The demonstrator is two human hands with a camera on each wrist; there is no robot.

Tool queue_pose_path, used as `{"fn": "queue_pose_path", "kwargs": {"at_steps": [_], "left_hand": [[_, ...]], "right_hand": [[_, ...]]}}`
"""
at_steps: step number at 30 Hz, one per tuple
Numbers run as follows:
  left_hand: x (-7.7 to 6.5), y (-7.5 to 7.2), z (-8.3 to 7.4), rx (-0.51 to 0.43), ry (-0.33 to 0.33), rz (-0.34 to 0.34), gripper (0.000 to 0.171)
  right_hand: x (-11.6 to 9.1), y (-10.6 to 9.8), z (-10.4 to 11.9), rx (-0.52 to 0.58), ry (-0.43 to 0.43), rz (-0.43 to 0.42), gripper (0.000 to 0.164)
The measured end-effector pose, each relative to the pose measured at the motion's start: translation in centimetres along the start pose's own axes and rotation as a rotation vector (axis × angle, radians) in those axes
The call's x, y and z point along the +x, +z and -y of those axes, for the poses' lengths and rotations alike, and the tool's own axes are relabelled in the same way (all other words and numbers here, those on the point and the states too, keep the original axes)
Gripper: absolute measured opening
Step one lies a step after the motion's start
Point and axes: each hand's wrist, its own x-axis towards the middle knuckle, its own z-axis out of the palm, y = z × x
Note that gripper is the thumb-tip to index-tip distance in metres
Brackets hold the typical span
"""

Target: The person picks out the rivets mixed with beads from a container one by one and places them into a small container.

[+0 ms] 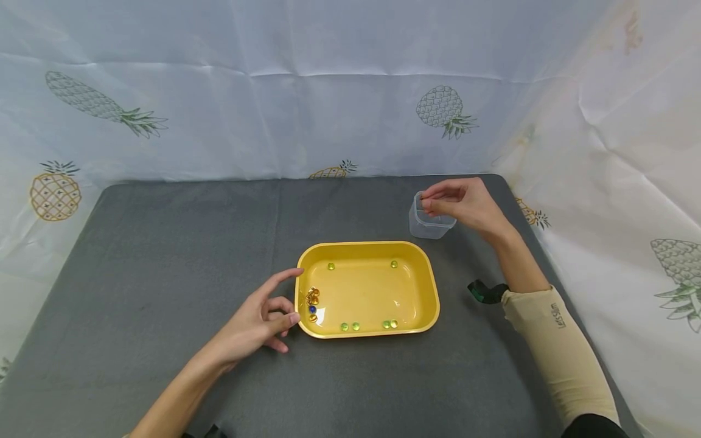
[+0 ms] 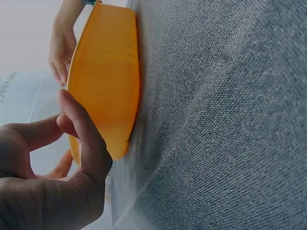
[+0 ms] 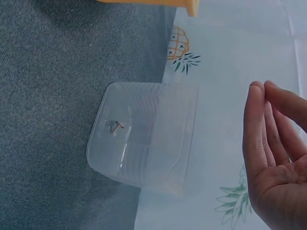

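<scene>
Treat the clear tub (image 1: 429,230), far right on the bench (image 1: 164,261), as probably light and bendy, best held by opposite walls, with right grip (image 1: 465,202) pinched above (cannot tell whether on anything) and left grip (image 1: 249,324) loosely spread at the left rim of the yellow tray (image 1: 358,292).

the dark grey, cloth-covered bench (image 1: 181,261) with rounded far corners carries a shallow, glossy yellow rectangular tray (image 1: 358,295) lying flat and, just beyond that tray's far right corner, an upright, open-topped, clear plastic tub (image 1: 429,231).
</scene>
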Motion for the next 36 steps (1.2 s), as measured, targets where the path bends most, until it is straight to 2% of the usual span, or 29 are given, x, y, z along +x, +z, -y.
{"fn": "queue_pose_path", "kwargs": {"at_steps": [17,36], "left_hand": [[0.0,0.0,-0.1,-0.002,-0.019,-0.001,0.078],[0.0,0.0,0.0,0.014,-0.02,0.008,0.079]], "right_hand": [[0.1,-0.7,-0.8,0.031,-0.001,-0.035,0.026],[0.5,-1.0,-2.0,0.038,0.012,-0.036,0.026]]}}
